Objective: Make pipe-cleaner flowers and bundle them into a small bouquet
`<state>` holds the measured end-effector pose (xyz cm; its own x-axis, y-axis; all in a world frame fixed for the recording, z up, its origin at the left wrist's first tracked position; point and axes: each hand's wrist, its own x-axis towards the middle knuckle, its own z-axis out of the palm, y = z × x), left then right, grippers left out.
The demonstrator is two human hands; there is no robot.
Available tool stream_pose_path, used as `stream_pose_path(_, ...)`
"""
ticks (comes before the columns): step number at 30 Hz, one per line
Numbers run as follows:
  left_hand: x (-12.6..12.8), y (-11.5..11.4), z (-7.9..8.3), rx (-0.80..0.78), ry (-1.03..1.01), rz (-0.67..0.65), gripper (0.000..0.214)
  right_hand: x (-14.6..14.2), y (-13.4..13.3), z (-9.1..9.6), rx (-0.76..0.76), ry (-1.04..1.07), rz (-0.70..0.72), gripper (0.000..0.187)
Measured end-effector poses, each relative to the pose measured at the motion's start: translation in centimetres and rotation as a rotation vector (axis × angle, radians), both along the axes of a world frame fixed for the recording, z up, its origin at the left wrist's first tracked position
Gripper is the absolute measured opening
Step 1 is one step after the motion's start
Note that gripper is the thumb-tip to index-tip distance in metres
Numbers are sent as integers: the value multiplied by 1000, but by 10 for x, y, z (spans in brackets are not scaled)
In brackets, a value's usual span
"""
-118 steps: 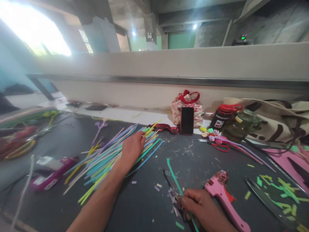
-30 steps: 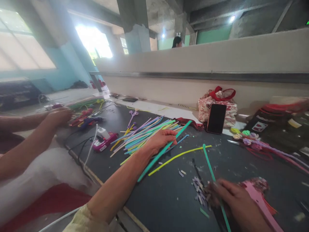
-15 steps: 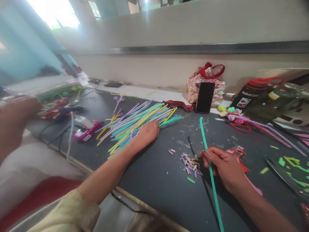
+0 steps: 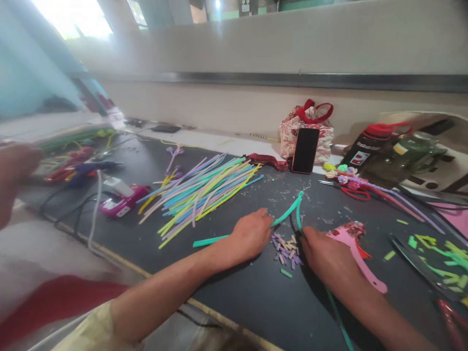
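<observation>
My left hand (image 4: 253,234) is closed around teal pipe cleaners (image 4: 211,241), whose ends stick out on both sides of the fist. My right hand (image 4: 325,253) grips a single teal pipe cleaner (image 4: 338,312) that trails toward the table's near edge. The tips from both hands meet at a point above the table. Below and between the hands lies a small heap of short purple and cream cut pieces (image 4: 288,253). A large spread of coloured pipe cleaners (image 4: 208,190) lies beyond my left forearm. A pink-handled tool (image 4: 365,268) shows behind my right hand.
A phone (image 4: 304,151) leans against a patterned bag (image 4: 287,131). Red scissors (image 4: 354,194), pipe-cleaner flowers (image 4: 347,175), a dark bottle (image 4: 360,151) and a tray of green scraps (image 4: 424,263) are on the right. Another person's hand (image 4: 18,161) is at far left, near a magenta device (image 4: 124,202).
My left hand has come away from the pile toward the right, bringing teal pipe cleaners. My right hand has moved its pipe cleaner so its tip meets theirs.
</observation>
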<state>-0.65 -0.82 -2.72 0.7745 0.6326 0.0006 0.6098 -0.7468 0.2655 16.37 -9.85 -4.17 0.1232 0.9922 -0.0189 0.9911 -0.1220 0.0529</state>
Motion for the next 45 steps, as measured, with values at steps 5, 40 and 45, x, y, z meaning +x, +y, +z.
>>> stream_pose_path(5,-1,-13,5,-261,-206,-53,25,-16,-10,2,-27,115,119,13)
stream_pose_path(40,22,41,19,-1361,-999,397,21,-16,57,19,-14,1685,-180,27)
stream_pose_path(45,19,44,15,-1392,-983,414,21,-15,55,23,-23,1715,-200,26)
